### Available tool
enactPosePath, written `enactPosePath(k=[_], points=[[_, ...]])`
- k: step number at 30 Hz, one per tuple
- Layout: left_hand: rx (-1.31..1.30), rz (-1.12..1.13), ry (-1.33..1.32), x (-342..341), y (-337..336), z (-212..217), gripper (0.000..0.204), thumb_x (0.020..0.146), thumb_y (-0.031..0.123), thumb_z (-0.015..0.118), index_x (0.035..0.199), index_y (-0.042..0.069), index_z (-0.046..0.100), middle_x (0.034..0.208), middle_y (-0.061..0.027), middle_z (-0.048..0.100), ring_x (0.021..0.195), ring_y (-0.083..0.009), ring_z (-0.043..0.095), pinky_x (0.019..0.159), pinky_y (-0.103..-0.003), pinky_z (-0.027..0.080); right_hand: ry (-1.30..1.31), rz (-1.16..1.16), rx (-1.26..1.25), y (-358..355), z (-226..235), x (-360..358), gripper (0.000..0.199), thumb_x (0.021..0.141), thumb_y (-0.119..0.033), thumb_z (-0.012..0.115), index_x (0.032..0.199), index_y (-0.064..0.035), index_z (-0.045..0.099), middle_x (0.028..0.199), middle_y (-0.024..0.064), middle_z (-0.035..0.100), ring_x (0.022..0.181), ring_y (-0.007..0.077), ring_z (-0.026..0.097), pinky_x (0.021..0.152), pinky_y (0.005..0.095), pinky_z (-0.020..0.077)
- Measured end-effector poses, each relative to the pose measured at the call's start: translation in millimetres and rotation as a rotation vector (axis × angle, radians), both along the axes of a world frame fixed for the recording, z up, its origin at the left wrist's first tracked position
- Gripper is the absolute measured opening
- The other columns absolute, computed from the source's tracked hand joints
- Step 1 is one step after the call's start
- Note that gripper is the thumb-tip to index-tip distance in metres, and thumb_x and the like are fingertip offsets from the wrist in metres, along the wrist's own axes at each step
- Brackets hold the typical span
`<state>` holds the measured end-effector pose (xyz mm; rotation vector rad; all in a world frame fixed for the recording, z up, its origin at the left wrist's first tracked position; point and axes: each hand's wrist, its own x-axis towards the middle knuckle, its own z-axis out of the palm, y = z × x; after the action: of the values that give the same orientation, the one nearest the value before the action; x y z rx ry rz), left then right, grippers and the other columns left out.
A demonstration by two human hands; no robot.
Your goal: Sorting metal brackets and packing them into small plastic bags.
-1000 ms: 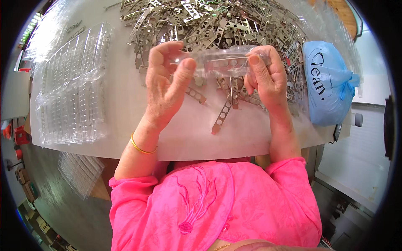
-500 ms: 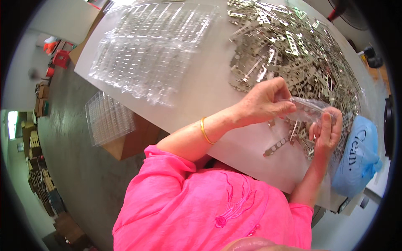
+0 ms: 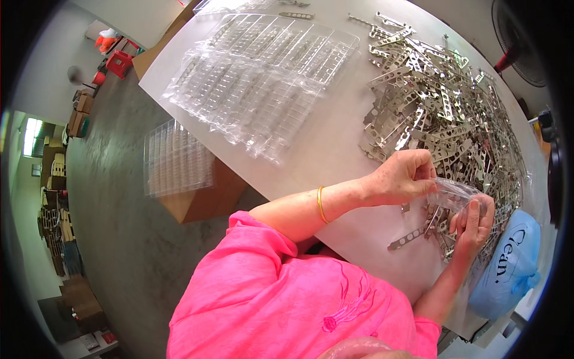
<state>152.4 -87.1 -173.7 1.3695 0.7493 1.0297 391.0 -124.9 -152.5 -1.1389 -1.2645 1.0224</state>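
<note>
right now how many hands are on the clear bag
2: left hand pinches the bag at its left end, right hand grips its right end from below.

Clear plastic pouch (image 3: 455, 192), small, pinched between left hand (image 3: 399, 178) and right hand (image 3: 473, 222), above the white table's near right part. Clear blister trays (image 3: 263, 84), ribbed with rows of slots, overlapping on the far left part of the table. Another stack of clear trays (image 3: 173, 158) on a brown cardboard box (image 3: 206, 194) beside the table on the floor. Light blue plastic bag (image 3: 508, 266) with dark print at the table's right edge.
</note>
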Motion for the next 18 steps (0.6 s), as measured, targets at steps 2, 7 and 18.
enactPosePath(k=[2,7,18], points=[[-0.017,0.002,-0.031,-1.2,-0.3,2.1,0.019,0.089,0.005,0.071,0.086,0.0,0.054,0.091,-0.005,0.064,0.07,-0.0073,0.061,0.05,-0.025,0.053,0.0,-0.014,0.007,0.1,-1.9,-1.2,0.011,0.104,-0.017,0.053,0.107,-0.0068,0.054,0.065,-0.0052,0.041,0.046,0.0031,0.03,0.041,0.0211,0.0315],[-0.04,-0.021,-0.16,-3.1,-1.7,4.4,0.024,0.089,0.005,0.071,0.081,0.001,0.049,0.093,-0.0059,0.065,0.068,-0.0076,0.061,0.049,-0.025,0.054,0.056,-0.018,-0.02,1.5,-2.7,-0.7,0.014,0.103,-0.018,0.055,0.11,-0.006,0.054,0.067,-0.0052,0.044,0.048,0.0033,0.033,0.043,0.0218,0.0338],[-0.056,-0.051,-0.192,-3.1,-0.5,5.3,0.03,0.086,0.0,0.067,0.075,0.005,0.04,0.092,-0.0099,0.066,0.072,-0.0093,0.064,0.049,-0.025,0.055,0.139,0.05,-0.029,1.2,0.9,-0.5,0.024,0.1,-0.02,0.061,0.117,-0.0048,0.054,0.093,0.0049,0.058,0.054,0.01,0.048,0.046,0.024,0.0444]])
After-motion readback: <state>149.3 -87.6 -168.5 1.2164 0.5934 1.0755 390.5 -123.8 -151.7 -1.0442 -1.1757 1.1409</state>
